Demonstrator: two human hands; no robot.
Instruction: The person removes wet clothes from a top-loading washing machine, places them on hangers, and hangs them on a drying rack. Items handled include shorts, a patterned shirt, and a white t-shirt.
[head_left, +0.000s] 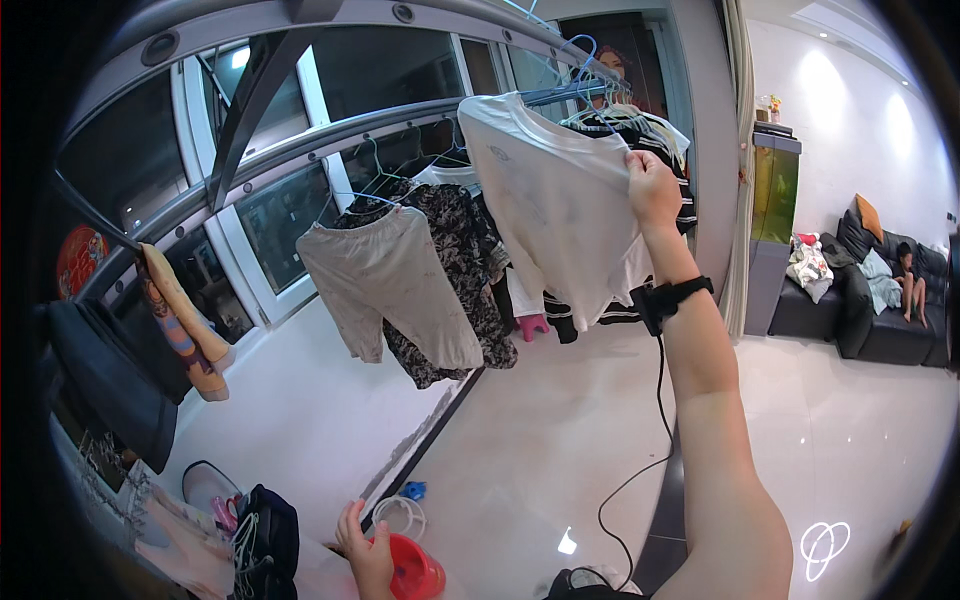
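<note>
My right hand (654, 187), its arm stretched out, pinches the edge of a white T-shirt (559, 195) near the collar. The shirt hangs among the clothes below the drying rack rail (420, 112), and a blue hanger (587, 56) shows above it. At the bottom of the view my left hand (365, 551) is raised with its fingers apart and nothing in it. A red bucket (427, 574) stands on the floor just beyond that hand. To the left of the T-shirt hang pale patterned trousers (390, 277) and a black floral garment (442, 225).
More clothes on hangers (645, 127) crowd the rail's far end. Socks (187, 322) and dark trousers (112, 382) hang at left. A black cable (660, 405) runs from a wrist strap (671, 300). Across the room a person (910, 285) sits on a black sofa (885, 330).
</note>
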